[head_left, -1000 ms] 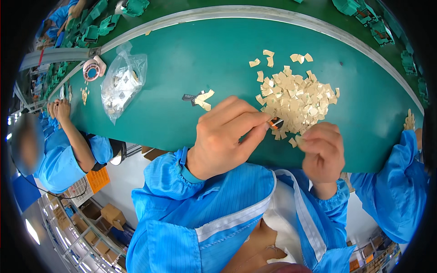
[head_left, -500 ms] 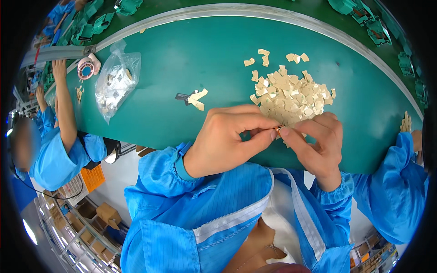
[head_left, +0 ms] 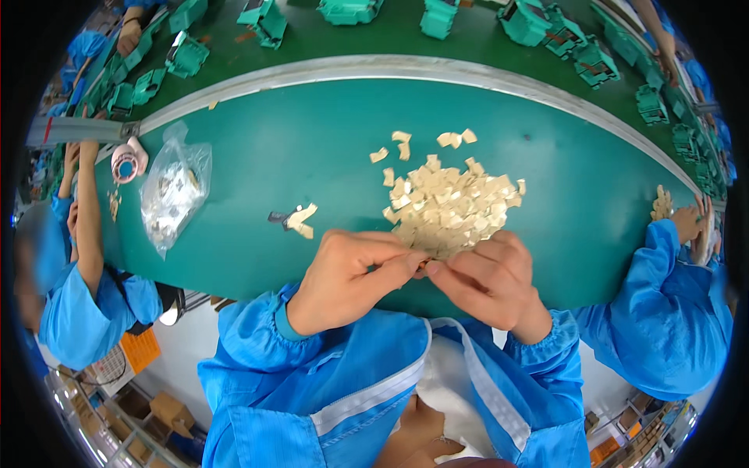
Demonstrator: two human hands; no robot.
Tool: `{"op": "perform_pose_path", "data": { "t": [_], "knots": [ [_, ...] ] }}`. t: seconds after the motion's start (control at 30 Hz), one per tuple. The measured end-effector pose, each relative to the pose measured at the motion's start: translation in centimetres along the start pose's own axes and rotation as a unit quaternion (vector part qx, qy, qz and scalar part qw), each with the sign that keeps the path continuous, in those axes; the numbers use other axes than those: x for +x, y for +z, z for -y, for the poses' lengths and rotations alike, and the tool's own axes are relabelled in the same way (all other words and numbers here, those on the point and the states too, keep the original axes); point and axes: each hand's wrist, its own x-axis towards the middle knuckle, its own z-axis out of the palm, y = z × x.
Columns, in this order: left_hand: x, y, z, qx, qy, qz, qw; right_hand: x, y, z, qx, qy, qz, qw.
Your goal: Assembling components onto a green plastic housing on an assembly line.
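Left hand (head_left: 339, 273) and right hand (head_left: 493, 285) meet tip to tip at the near side of a loose pile of pale pieces (head_left: 452, 204), over the green surface (head_left: 328, 140). The left one is closed in a pinch, thumb against finger, with a small piece (head_left: 423, 265) between the tips. The right one is nearly closed too, its thumb by the other end of the small piece and its fingers bent in, but I can't tell if it grips the piece or just touches it. Two hands are likely used because such a tiny thing could slip or turn in only one. The pile sits just past the fingers, perhaps so it is easy to reach. A dark strip (head_left: 278, 217) and a pale strip (head_left: 303, 219) lie together to the left, and a clear bag (head_left: 173, 199) lies farther left, maybe to leave the hands room. The small piece is mostly hidden by the fingertips; what peeks out looks dark with a bit of reddish brown, and its full shape doesn't show. The pale pieces are flat, cream and a bit shiny, many with sharp corners, heaped every which way.
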Motion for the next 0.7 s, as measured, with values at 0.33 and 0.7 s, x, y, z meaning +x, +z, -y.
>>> {"op": "perform_pose_path", "data": {
  "t": [0.33,0.7],
  "knots": [
    [0.3,0.2,0.8,0.039,0.001,-0.013,0.999,0.1,-0.5,0.1,0.004,-0.024,-0.023,0.999],
    [2.7,1.8,2.8,0.325,0.218,-0.172,0.904,6.5,-3.1,-13.9,-0.078,0.240,-0.196,0.948]
  ]
}}
